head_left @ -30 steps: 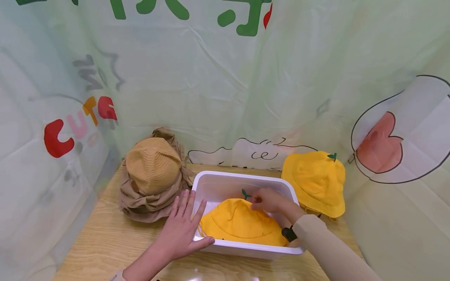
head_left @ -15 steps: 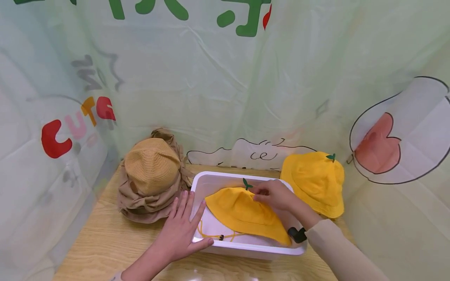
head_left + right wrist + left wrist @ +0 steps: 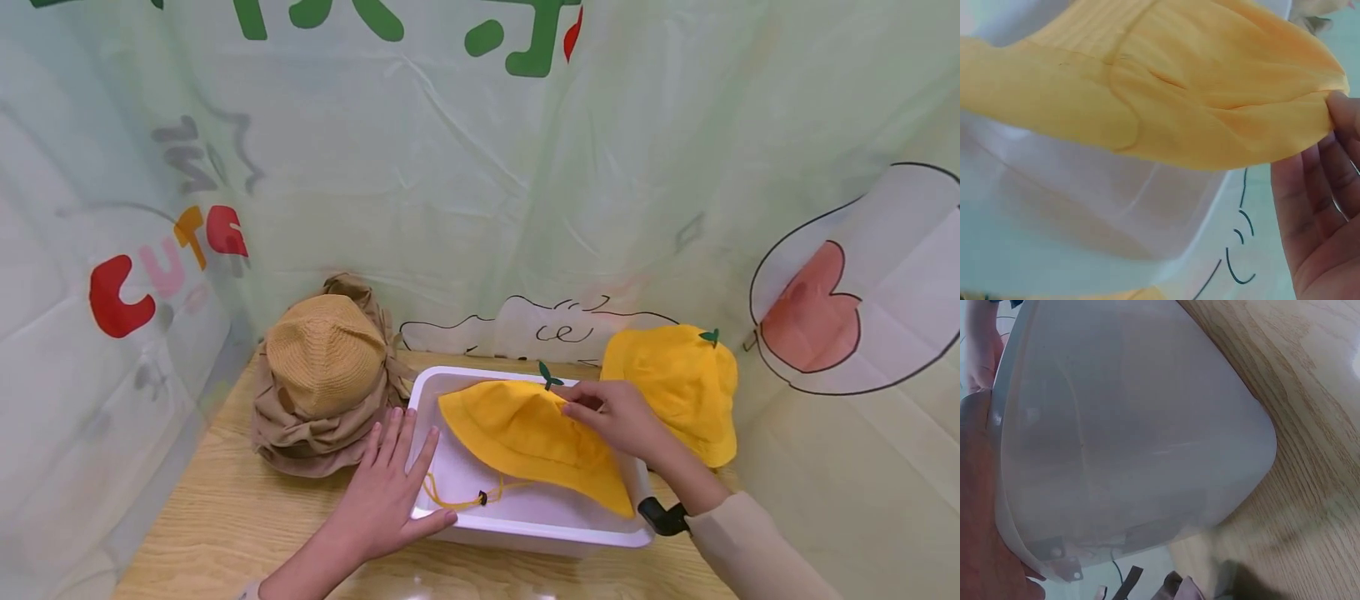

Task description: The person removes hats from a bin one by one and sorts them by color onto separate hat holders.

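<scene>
A yellow bucket hat (image 3: 525,433) with a green sprout on its crown hangs tilted in a white plastic bin (image 3: 555,529). My right hand (image 3: 618,417) pinches its crown beside the sprout; the right wrist view shows thumb and fingers (image 3: 1319,181) on the cloth. Its yellow chin cord (image 3: 453,503), with a black toggle, trails in the bin. With fingers spread, my left hand (image 3: 382,496) rests on the bin's left front corner. In the left wrist view that hand (image 3: 985,519) lies along the rim of the bin (image 3: 1135,425).
Left of the bin, a tan straw-like hat (image 3: 327,354) sits on brown fabric hats (image 3: 315,442). A second yellow hat (image 3: 671,392) with a sprout lies behind the bin's right end. Printed curtains (image 3: 480,192) enclose the wooden table (image 3: 202,517).
The right hand has raised the yellow hat's crown and moved it back and right, lifting the brim off the bin's floor and exposing the cord. The left hand keeps its place.
</scene>
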A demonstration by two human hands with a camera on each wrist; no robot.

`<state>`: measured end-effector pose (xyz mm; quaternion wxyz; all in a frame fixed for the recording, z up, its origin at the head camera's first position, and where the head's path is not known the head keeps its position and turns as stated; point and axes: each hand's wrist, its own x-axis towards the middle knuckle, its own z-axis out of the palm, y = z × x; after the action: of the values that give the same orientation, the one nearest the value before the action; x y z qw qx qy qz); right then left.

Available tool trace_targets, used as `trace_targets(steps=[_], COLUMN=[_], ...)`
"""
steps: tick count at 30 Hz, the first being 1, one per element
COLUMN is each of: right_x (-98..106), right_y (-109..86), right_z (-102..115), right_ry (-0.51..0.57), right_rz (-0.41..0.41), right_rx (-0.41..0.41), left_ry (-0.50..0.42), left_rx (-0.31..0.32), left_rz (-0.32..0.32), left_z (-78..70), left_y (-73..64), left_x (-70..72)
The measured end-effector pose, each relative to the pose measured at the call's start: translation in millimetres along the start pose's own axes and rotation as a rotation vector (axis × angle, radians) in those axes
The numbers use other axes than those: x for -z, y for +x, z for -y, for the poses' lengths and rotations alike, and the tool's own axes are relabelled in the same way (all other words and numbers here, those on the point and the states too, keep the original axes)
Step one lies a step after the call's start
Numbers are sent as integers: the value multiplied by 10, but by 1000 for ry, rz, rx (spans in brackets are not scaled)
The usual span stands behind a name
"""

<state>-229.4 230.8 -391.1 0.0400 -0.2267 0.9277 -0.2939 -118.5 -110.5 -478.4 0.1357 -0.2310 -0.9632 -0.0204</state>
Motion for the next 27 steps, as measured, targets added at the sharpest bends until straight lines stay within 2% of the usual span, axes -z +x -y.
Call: trace_targets(steps=[4,7,15,20,27], right_x=[95,162,322,385,476], right_y=[-60,-101,-213,-262,-355], right_z=[69,90,125,119,75], right_ry=[-30,-56,-85,-95,-95], right_rz=[-59,-117,-254,-361,-480], right_rx=[-7,24,58,106,113], left_ry=[-11,-7,20,4,-5], left_rx=[0,-2,-19,-8,-2], left_rz=[3,0,-56,-33,3], left_z=[7,7,-7,-1,2], left_y=[10,18,10,-2,-1], left_x=[6,0,-13,-2,-2])
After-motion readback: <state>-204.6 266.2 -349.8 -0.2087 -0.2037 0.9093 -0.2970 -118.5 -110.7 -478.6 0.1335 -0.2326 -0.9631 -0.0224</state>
